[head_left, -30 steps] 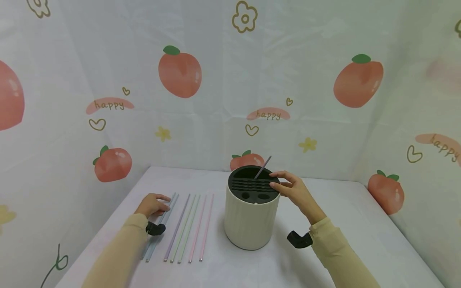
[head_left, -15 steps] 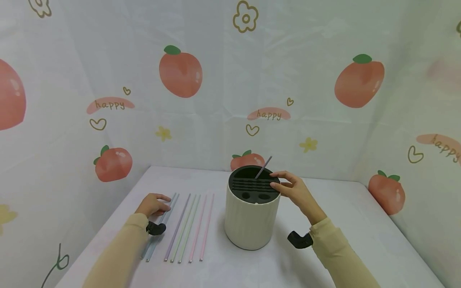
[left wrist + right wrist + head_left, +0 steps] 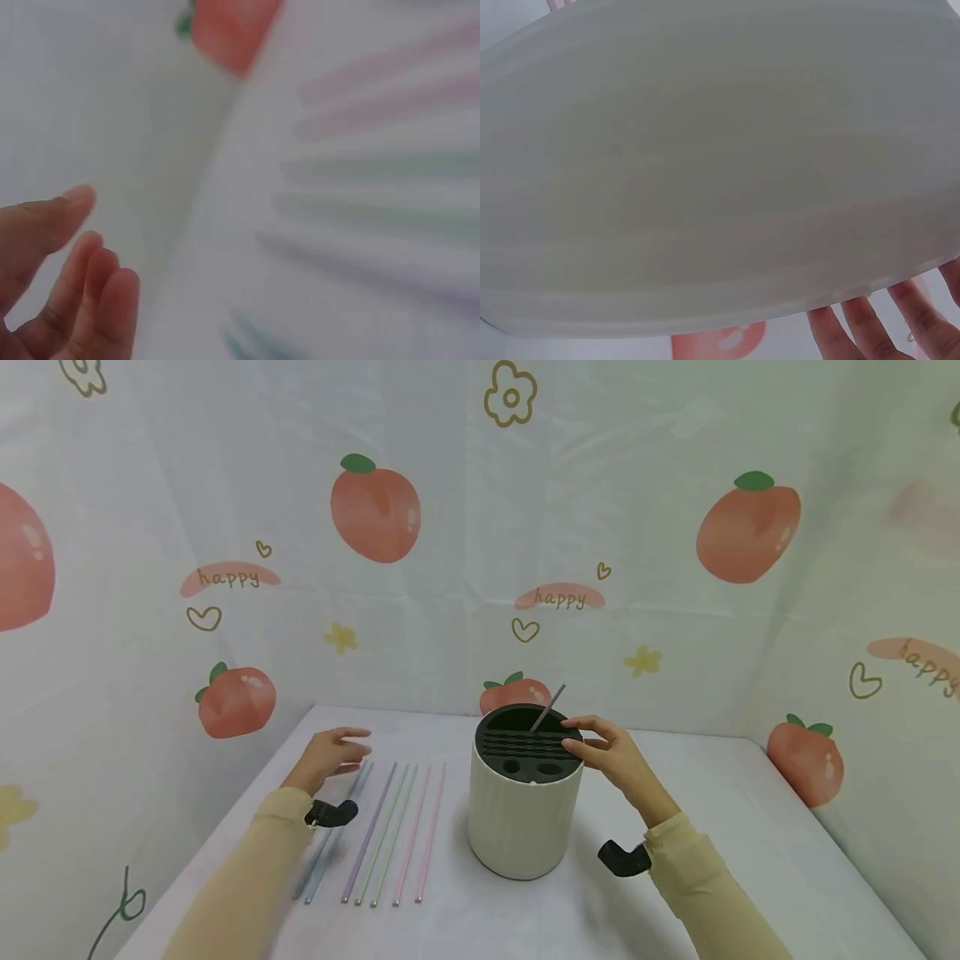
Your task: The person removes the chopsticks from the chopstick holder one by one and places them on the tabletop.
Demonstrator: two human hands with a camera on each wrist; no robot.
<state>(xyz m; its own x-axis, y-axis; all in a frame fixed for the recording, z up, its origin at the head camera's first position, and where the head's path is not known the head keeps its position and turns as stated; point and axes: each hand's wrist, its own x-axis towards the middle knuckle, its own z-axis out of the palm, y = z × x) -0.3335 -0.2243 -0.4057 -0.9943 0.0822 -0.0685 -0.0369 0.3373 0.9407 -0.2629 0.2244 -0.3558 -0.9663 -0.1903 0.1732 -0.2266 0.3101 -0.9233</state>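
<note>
A round cream utensil holder (image 3: 521,827) with a black slotted top (image 3: 525,745) stands mid-table. One purple chopstick (image 3: 548,707) leans in its rear compartment. My right hand (image 3: 611,756) holds the holder's right rim, thumb and index finger over the top; in the right wrist view, fingers (image 3: 866,322) touch the outer wall. My left hand (image 3: 327,758) hovers near the far ends of two blue chopsticks (image 3: 321,864), and its spread thumb and fingers hold nothing in the left wrist view.
Right of the blue pair lie a purple chopstick (image 3: 368,839), two green chopsticks (image 3: 385,843) and two pink chopsticks (image 3: 431,839), side by side on the white tabletop (image 3: 495,927). A printed curtain (image 3: 450,635) hangs behind the table and along its sides.
My left hand has risen off the blue chopsticks and moved farther from me, leaving both lying on the table. The right hand and the holder have stayed put.
</note>
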